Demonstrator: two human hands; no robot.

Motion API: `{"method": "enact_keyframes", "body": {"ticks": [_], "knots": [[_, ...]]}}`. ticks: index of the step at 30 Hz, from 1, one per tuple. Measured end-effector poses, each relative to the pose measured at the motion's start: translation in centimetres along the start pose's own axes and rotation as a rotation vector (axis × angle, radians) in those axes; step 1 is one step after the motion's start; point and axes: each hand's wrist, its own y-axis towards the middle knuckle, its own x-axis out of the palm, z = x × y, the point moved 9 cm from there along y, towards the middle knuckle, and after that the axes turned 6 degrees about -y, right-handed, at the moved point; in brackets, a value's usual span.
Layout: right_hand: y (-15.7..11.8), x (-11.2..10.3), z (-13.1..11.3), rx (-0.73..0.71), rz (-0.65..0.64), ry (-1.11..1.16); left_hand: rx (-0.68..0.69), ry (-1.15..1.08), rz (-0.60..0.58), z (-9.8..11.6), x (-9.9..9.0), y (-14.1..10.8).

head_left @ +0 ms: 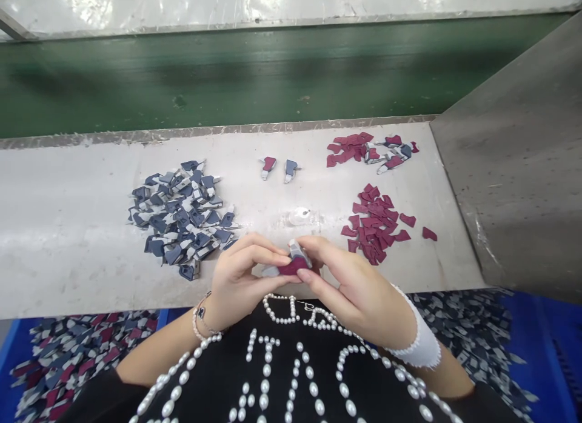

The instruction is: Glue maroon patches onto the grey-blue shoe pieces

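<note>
Between my two hands, just past the front edge of the bench, is a small gun-shaped plastic piece (293, 264), grey with a maroon face. The fingers of my left hand (243, 271) pinch it from one side. My right hand (350, 283) grips its other side, the thumb pressed on the maroon face. To the left lies a heap of grey and dark-blue plastic pieces (182, 214). On the right is a pile of flat maroon covers (373, 223). My fingers hide parts of the held piece.
Two similar pieces lie apart, one with maroon (270, 163), one blue (290, 168). More maroon covers (348, 149) lie at the back right beside a few mixed pieces (393, 153). A metal panel (513, 150) bounds the right. Filled blue bins (541, 326) stand below the bench (68, 229).
</note>
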Motion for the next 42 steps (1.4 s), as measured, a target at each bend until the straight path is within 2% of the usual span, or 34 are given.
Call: {"method": "enact_keyframes", "body": {"ticks": [3, 6, 10, 14, 18, 22, 27, 31, 33, 35, 37, 38, 40, 42], "knots": [[0.0, -0.1, -0.1, -0.031, 0.059, -0.069, -0.096, 0.02, -0.033, -0.9, 0.2, 0.0], [0.0, 0.0, -0.2, -0.065, 0.094, -0.168, -0.178, 0.131, -0.095, -1.4, 0.5, 0.1], [-0.1, 0.5, -0.4, -0.098, 0.074, -0.276, -0.097, 0.284, -0.198, -0.6, 1.0, 0.5], [-0.8, 0.6, -1.5, -0.191, 0.029, -0.292, -0.014, 0.205, -0.181, 0.4, 0.7, 0.6], [-1.2, 0.4, -2.2, -0.238, 0.009, -0.307, -0.155, 0.088, -0.174, -0.5, 0.6, 0.7], [-0.7, 0.5, -1.6, -0.203, -0.014, -0.281, -0.307, 0.082, -0.274, -1.9, 1.1, 0.6], [-0.3, 1.0, -1.3, -0.205, 0.034, -0.239, -0.354, 0.118, -0.293, -2.2, 1.2, 0.3], [0.2, 1.1, -0.7, -0.132, 0.013, -0.159, -0.383, 0.158, -0.3, -2.4, 0.7, 0.5], [0.6, 0.0, 0.4, -0.053, 0.004, -0.033, -0.445, 0.194, -0.304, -3.7, -0.2, 1.2], [1.1, -1.2, 1.7, -0.004, -0.022, 0.182, -0.517, 0.29, -0.25, -5.8, -2.1, 2.6], [1.5, -2.2, 2.7, -0.021, -0.077, 0.376, -0.549, 0.401, -0.144, -8.2, -4.1, 4.6], [1.7, -2.5, 3.1, -0.05, -0.11, 0.433, -0.542, 0.423, -0.125, -9.2, -4.5, 5.8], [2.1, -2.9, 3.7, -0.096, -0.155, 0.48, -0.506, 0.446, -0.123, -10.8, -4.4, 8.1], [2.3, -2.9, 4.0, -0.123, -0.172, 0.519, -0.443, 0.473, -0.131, -10.8, -3.5, 9.9]]}}
